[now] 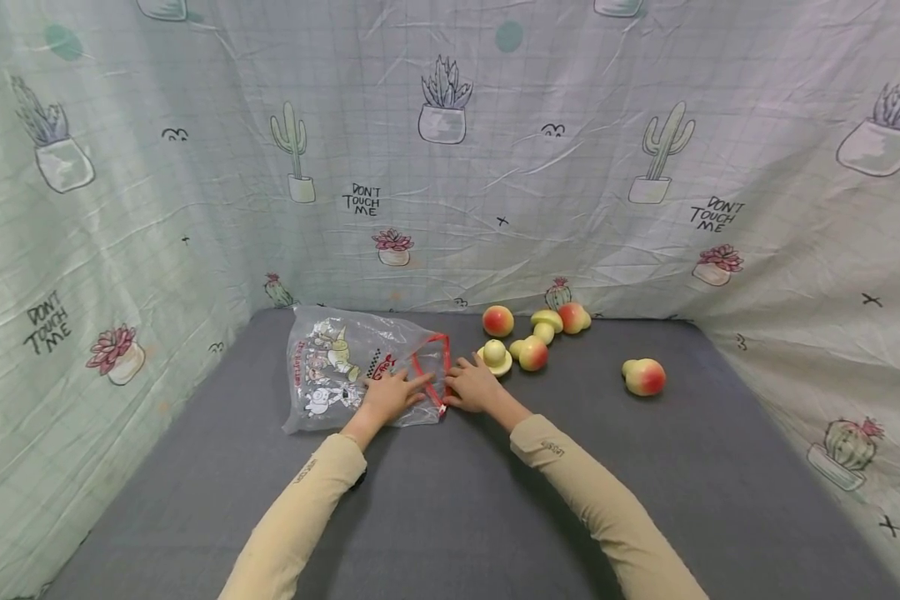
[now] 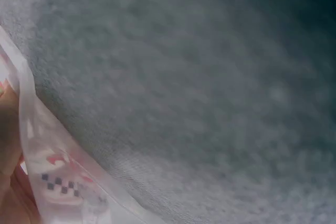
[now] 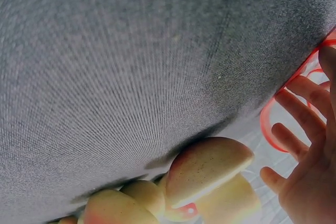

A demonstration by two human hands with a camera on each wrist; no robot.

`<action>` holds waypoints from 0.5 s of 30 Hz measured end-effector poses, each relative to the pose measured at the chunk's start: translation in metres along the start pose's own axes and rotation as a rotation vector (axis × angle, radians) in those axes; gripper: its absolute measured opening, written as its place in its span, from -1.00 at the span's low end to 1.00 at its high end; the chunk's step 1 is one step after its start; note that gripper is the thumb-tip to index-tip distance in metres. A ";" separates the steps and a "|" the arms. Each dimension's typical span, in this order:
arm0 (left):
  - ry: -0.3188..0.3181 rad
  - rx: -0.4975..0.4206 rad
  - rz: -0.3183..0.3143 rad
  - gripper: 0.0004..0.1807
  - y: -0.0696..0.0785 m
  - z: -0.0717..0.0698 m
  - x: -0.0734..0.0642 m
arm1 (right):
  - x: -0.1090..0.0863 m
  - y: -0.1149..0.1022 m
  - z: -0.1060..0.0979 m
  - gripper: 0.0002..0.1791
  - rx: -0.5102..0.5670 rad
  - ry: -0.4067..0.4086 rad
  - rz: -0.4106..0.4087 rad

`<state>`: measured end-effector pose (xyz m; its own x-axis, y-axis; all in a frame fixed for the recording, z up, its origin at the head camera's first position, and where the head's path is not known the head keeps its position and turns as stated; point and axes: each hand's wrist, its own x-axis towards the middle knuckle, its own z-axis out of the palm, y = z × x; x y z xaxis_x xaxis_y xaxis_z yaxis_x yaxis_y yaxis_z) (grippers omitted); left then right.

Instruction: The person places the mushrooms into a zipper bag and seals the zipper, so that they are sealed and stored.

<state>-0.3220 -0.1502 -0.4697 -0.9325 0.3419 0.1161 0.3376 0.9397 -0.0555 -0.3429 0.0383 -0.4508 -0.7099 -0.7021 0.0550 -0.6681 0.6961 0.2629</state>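
A clear plastic drawstring bag (image 1: 322,325) with cartoon prints lies flat on the dark grey table, its red-trimmed mouth (image 1: 447,350) facing right. My left hand (image 1: 387,395) rests on top near the mouth, fingers spread; in the left wrist view only part of that hand (image 2: 13,156) shows beside the film. With extended fingers, my right hand (image 1: 476,385) touches the red trim; the right wrist view shows its fingers at that edge. Just beyond the right hand stands a toy mushroom (image 1: 495,357), cap down.
More red-and-yellow toy mushrooms lie behind and right of my right hand: one at the back (image 1: 498,321), a cap-up one (image 1: 547,322), one beside it (image 1: 572,317) and one in front (image 1: 532,353). A separate mushroom (image 1: 647,377) lies farther right. A printed curtain (image 1: 450,208) surrounds the table.
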 end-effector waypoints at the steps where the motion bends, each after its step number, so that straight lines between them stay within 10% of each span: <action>1: -0.009 0.009 0.001 -0.54 0.000 0.002 0.002 | 0.000 0.000 0.000 -0.57 -0.001 0.000 0.000; 5: 0.018 0.089 0.050 -0.56 -0.005 0.016 0.009 | -0.001 0.000 0.000 -0.59 0.010 0.022 -0.005; 9: 0.019 0.188 0.082 -0.57 0.003 -0.001 0.002 | -0.001 0.000 0.002 -0.62 0.038 0.048 -0.019; 15: 0.224 0.344 0.221 -0.65 0.003 -0.001 -0.001 | 0.000 0.001 0.004 -0.63 0.059 0.065 -0.027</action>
<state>-0.3205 -0.1476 -0.4691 -0.7796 0.5635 0.2734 0.4280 0.7980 -0.4243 -0.3444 0.0400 -0.4542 -0.6769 -0.7276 0.1117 -0.7001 0.6832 0.2078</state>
